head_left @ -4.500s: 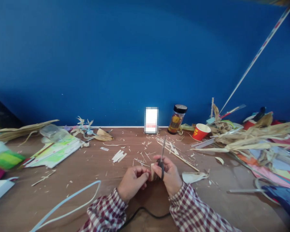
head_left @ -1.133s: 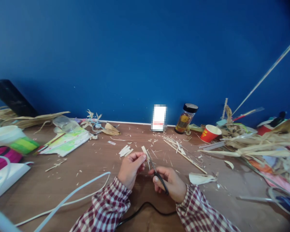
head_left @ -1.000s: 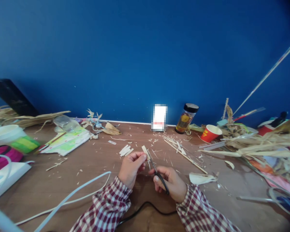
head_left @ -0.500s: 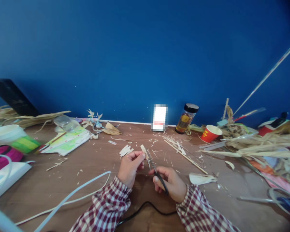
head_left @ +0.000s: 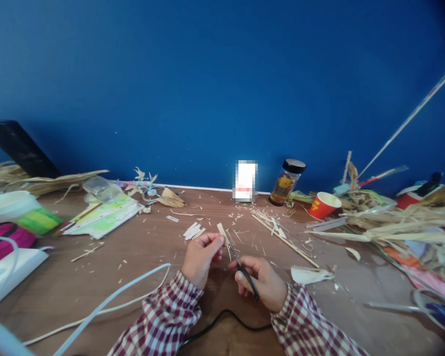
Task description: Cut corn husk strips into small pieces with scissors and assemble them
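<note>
Beige and thin, a strip (head_left: 221, 229) sits just below the centre of the frame, pinched between the thumb and fingers of the left hand (head_left: 203, 259). To its right, the right hand (head_left: 263, 284) is curled around the black handles of the scissors (head_left: 249, 283), whose blades slant up and to the left beside the strip; whether they touch it, I cannot tell. Checked sleeves (head_left: 172, 306) reach in from the bottom edge.

Several cut pieces (head_left: 193, 231) lie in a small bundle on the brown table (head_left: 319, 316), just beyond the left hand. Right of centre are loose sticks (head_left: 282, 238), with shavings scattered around them. A lone husk (head_left: 309, 274) lies to the right of the right hand.

Along the foot of the blue wall (head_left: 170, 84), a bright blurred panel (head_left: 245, 179) stands near the middle, then a tilted jar (head_left: 283, 184) and a red cup (head_left: 322, 206). Husks (head_left: 411, 217) are heaped at the right side; green-painted paper (head_left: 102, 218) lies at the left. A black cord (head_left: 226, 312) curves across the bottom centre.
</note>
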A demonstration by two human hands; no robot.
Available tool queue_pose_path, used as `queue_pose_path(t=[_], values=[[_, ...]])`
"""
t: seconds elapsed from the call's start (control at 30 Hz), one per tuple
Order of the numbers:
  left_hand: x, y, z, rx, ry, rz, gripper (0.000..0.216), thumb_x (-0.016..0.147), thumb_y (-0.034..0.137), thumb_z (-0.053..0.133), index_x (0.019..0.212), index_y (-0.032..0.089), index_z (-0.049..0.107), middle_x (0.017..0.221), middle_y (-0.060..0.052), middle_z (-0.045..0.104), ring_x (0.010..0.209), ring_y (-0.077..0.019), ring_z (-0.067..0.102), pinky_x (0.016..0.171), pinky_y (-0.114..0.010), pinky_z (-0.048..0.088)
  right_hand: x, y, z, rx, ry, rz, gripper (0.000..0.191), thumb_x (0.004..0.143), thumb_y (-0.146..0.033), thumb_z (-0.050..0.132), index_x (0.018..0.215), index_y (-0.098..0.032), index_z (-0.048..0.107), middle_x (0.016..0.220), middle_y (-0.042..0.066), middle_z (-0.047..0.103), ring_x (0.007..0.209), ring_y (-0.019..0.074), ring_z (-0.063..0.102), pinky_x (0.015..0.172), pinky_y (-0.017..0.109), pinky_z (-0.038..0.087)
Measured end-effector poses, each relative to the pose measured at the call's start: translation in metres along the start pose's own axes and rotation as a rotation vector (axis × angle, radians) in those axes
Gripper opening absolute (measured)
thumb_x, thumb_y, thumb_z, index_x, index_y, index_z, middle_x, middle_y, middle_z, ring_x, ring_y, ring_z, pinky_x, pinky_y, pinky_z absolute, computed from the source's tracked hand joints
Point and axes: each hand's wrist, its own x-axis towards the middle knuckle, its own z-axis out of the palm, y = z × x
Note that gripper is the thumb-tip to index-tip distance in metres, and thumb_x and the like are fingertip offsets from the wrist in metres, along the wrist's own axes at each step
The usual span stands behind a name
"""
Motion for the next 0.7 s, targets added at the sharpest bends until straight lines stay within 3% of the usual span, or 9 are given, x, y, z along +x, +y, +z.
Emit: queue_pose_path(t=[0.7], values=[[-0.0008,0.0000,0.0003,0.003,-0.009,-0.006,0.023,0.056,0.029,0.073,0.067,0.011,0.063,0.058,0.000,0.060,0.045,-0.0052,0.046,0.042,-0.016,0.038,-0.0003,-0.0045,0.0016,0.006,0.022,0.021,0.033,0.074,-0.041,0.056,0.093,-0.014,0.058,0.052,-0.004,0.054,0.042,0.0072,0.049,0.044,0.019,0.041]])
